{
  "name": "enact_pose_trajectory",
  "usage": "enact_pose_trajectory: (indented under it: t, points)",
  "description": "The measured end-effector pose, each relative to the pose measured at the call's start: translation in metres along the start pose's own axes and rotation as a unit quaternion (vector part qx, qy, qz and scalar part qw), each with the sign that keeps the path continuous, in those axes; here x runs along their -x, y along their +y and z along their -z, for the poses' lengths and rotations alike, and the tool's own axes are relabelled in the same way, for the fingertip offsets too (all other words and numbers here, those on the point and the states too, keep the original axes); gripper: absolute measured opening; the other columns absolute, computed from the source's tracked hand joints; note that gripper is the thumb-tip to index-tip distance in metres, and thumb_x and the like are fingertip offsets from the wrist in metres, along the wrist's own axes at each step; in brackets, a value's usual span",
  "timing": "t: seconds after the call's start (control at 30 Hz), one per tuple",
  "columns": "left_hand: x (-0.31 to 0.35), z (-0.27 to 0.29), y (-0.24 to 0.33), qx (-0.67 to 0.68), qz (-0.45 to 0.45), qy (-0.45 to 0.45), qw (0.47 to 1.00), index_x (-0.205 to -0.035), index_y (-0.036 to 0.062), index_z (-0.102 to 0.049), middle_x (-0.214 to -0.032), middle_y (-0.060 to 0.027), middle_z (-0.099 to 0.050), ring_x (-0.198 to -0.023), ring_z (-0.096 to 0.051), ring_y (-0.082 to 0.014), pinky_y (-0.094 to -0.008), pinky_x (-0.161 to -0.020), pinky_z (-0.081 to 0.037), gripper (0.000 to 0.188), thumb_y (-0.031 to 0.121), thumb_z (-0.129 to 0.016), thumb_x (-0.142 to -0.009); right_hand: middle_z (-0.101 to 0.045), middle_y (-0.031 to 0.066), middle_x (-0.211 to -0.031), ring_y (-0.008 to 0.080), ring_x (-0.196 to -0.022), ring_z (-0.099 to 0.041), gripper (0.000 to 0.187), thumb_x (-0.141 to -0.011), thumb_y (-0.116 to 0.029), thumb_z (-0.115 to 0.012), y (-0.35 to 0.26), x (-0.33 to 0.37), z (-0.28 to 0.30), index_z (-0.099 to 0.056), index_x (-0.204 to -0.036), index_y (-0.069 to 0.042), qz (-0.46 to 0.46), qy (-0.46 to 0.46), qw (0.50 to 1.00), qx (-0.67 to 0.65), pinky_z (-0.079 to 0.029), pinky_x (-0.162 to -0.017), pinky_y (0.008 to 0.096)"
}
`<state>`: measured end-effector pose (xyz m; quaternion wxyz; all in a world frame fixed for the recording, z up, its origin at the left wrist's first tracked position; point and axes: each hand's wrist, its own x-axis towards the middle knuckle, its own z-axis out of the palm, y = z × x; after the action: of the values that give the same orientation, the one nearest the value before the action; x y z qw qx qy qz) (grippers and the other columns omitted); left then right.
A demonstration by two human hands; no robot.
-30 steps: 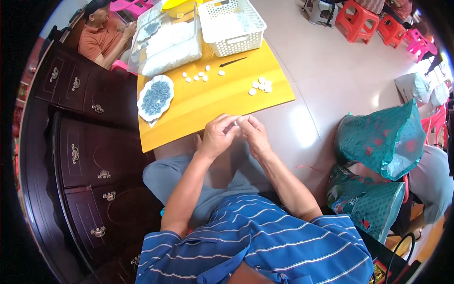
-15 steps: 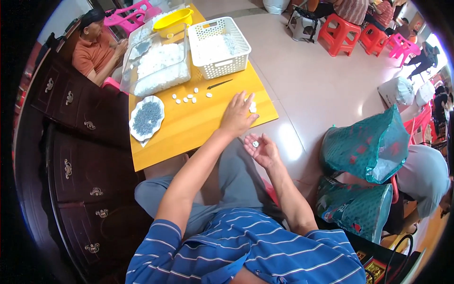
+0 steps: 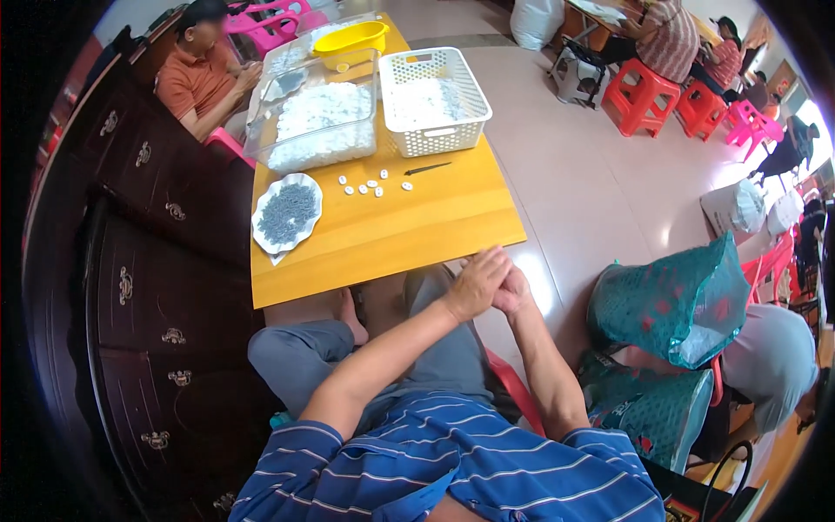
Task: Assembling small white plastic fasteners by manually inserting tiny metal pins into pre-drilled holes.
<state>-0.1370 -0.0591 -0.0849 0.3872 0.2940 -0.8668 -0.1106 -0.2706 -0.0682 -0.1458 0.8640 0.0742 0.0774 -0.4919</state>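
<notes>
My left hand lies over my right hand, just off the near right corner of the yellow wooden table. Its fingers stretch across the right palm. Beneath them the right hand is cupped upward, and the small white piece seen in it earlier is now hidden. Several small white oval pieces with dark marks lie on the tabletop. Beside them is a dark slender pointed tool. A white scalloped dish at the table's left edge holds many small blue-grey parts.
Farther back stand a clear plastic bin of white pieces, a white perforated basket and a yellow basin. Dark drawers flank my left. Teal bags stand at my right. A person sits beyond the bin.
My left hand has drawn back from the tabletop onto my right palm. The small white pieces by the table's right edge are gone from there. The view has shifted slightly.
</notes>
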Motion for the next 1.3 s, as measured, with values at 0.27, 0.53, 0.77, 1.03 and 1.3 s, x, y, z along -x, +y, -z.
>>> enact_pose_trajectory:
  t: [0.27,0.53,0.77,1.03,1.3]
  points:
    - [0.014,0.034,0.046,0.065,0.003,-0.012,0.998,-0.128,-0.0038,-0.06,-0.13,-0.0223,-0.062,-0.123,-0.059,-0.0381,-0.0482,-0.11,-0.044,0.041,0.014,-0.055,-0.092,-0.067,0.0163,-0.123,0.0329,-0.12,-0.061,0.031,-0.106,-0.026,-0.049,0.017,0.042,0.009,-0.063,-0.124,-0.004,0.045,0.063,0.996,0.045,-0.049,-0.108,0.0478]
    - [0.0,0.132,0.03,-0.01,-0.008,0.073,0.997,-0.116,0.004,-0.068,-0.114,-0.0159,-0.068,-0.112,-0.063,-0.0357,-0.0513,-0.101,-0.047,0.032,0.028,-0.062,-0.096,-0.068,0.0149,-0.117,0.0312,-0.114,-0.064,0.027,-0.105,-0.022,-0.051,0.071,0.025,-0.089,-0.063,-0.119,-0.002,-0.002,0.097,0.995,-0.016,-0.052,-0.104,0.0455]
    - [0.1,0.214,-0.001,-0.003,0.194,0.138,0.971,-0.099,0.0032,-0.072,-0.087,-0.0142,-0.072,-0.081,-0.07,-0.0327,-0.0391,-0.073,-0.055,0.012,0.013,-0.067,-0.093,-0.062,0.019,-0.109,0.0337,-0.103,-0.062,0.043,-0.109,-0.034,-0.039,0.019,-0.102,-0.268,-0.057,-0.113,0.005,0.133,0.083,0.984,0.083,-0.057,-0.089,0.0467]
    - [0.163,0.209,-0.034,-0.021,0.228,0.1,0.968,-0.094,0.0052,-0.073,-0.086,-0.0124,-0.074,-0.08,-0.072,-0.0303,-0.0399,-0.07,-0.054,0.01,0.014,-0.069,-0.092,-0.055,0.0245,-0.143,0.0354,-0.135,-0.052,0.058,-0.1,-0.036,-0.058,-0.021,-0.259,-0.322,-0.051,-0.143,0.002,0.507,0.097,0.373,0.771,-0.038,-0.113,0.0389]
    - [0.142,0.204,-0.043,-0.004,0.258,0.07,0.964,-0.087,0.0091,-0.072,-0.084,-0.0088,-0.073,-0.081,-0.07,-0.0287,-0.0424,-0.076,-0.051,0.013,0.022,-0.072,-0.089,-0.075,0.0137,-0.107,0.0314,-0.098,-0.07,0.024,-0.093,-0.026,-0.064,0.127,-0.377,-0.341,-0.075,-0.107,-0.009,0.197,-0.187,0.21,0.939,-0.054,-0.087,0.0396]
